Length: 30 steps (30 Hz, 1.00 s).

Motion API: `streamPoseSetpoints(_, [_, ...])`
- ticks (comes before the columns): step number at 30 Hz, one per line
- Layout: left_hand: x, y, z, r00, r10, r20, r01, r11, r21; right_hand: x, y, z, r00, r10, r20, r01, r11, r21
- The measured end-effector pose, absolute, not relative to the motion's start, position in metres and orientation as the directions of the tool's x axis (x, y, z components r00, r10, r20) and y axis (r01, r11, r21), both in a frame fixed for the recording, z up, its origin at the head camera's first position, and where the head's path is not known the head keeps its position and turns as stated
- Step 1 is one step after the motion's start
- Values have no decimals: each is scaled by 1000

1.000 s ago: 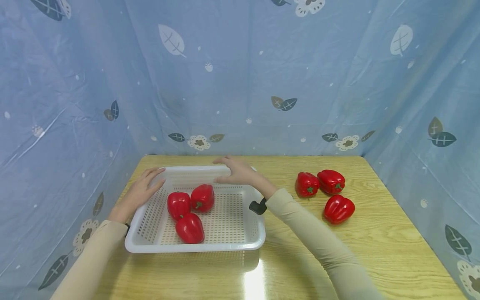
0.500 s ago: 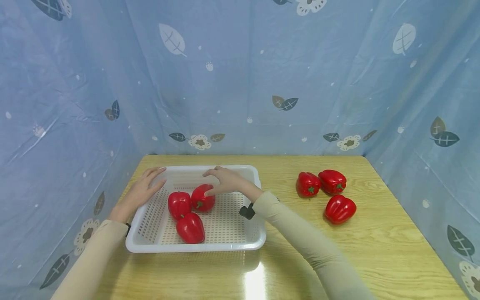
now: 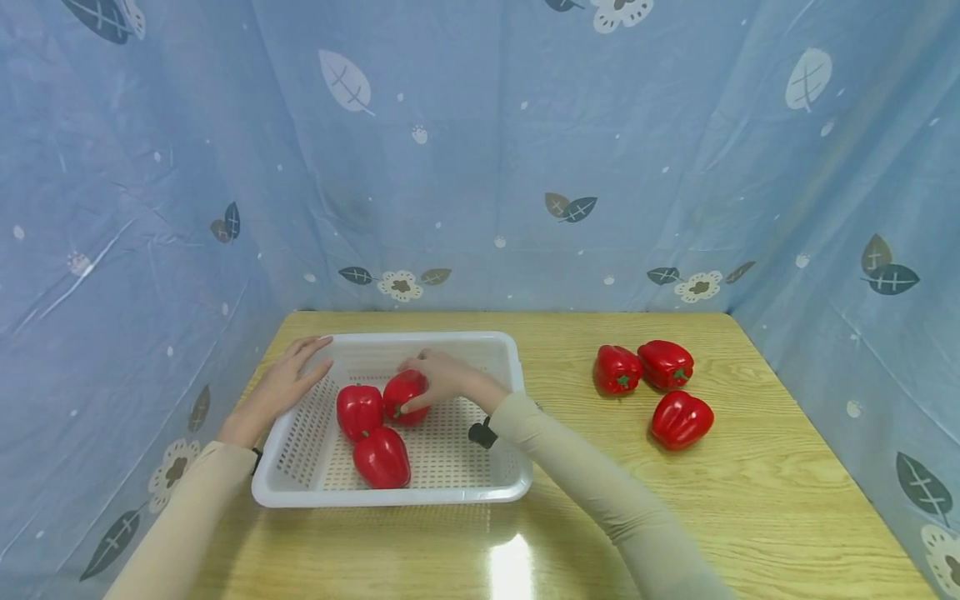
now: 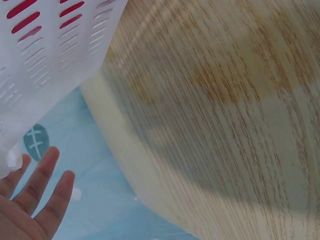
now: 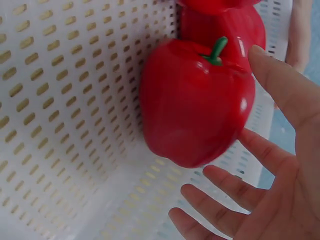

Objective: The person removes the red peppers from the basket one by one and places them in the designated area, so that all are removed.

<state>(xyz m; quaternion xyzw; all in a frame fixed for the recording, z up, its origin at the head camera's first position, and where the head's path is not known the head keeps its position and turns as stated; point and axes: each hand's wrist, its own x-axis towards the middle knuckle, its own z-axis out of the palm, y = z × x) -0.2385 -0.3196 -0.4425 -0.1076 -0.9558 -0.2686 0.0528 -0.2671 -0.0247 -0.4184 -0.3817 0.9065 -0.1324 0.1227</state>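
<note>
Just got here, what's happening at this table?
A person has their right hand at a red pepper in a white basket, fingers spread; a firm grip isn't evident. Their left hand is at the basket's left rim. Two more peppers sit in the basket; three others are on the wooden table to its right.

Hangs at the back and on both sides as blue curtain (image 3: pixel 465 150), creased and faintly glossy, printed with white and grey leaves (image 3: pixel 345 81) and pale flowers (image 3: pixel 699 287). Spreads below as a yellowish wood-grain tabletop (image 3: pixel 765 483), and catches a white glare (image 3: pixel 512 568) low in the head view.
</note>
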Motion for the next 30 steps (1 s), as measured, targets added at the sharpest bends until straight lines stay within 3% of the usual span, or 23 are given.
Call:
streamPoseSetpoints(10, [-237, -319, -441, -974, 174, 149, 226, 833, 505, -265, -29, -423, -691, -707, -152, -638, 695, -332])
streamPoseSetpoints(19, [-239, -320, -439, -972, 182, 146, 231, 835, 499, -262, -31, -421, -697, -698, -166, -585, 687, -431])
streamPoseSetpoints(30, [-239, -320, -440, -973, 184, 143, 231, 835, 499, -263, -32, -423, -715, -683, -148, -557, 684, -471])
